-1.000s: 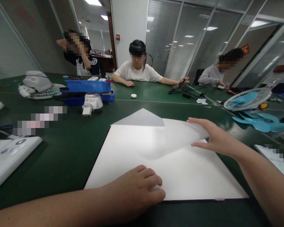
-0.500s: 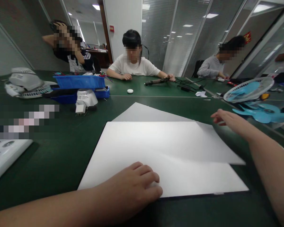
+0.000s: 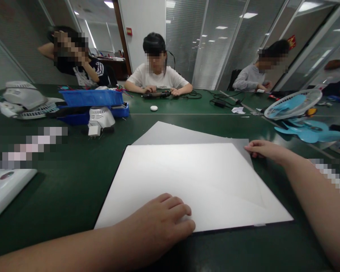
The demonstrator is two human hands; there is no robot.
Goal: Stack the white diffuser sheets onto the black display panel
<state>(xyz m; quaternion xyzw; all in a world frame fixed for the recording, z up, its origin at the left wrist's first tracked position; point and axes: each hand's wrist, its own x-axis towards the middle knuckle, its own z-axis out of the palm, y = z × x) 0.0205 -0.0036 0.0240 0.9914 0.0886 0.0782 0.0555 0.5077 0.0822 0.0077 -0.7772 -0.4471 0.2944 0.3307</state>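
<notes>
A bright white panel with thin dark edges (image 3: 215, 223), much like a light pad, lies in front of me. Over it is a sheet of paper (image 3: 170, 133), looking grey where it sticks out past the panel's far edge. My left hand (image 3: 170, 215) rests near the panel's front edge with fingers slightly bent and thumb apart, gripping nothing visible. At the sheet's far right corner, my right hand (image 3: 256, 148) pinches the paper between thumb and fingers.
Blue trays (image 3: 92, 99), a white vented housing (image 3: 101, 117) and a white round piece (image 3: 153, 108) stand beyond. Light-blue fan blades (image 3: 308, 130) lie to the right, a white device (image 3: 11, 192) to the left. Several people sit across the green table (image 3: 65, 196).
My right hand has moved left and closed on the sheet's corner. The sheet's raised right side now lies flatter on the panel. My left hand has stayed in place.
</notes>
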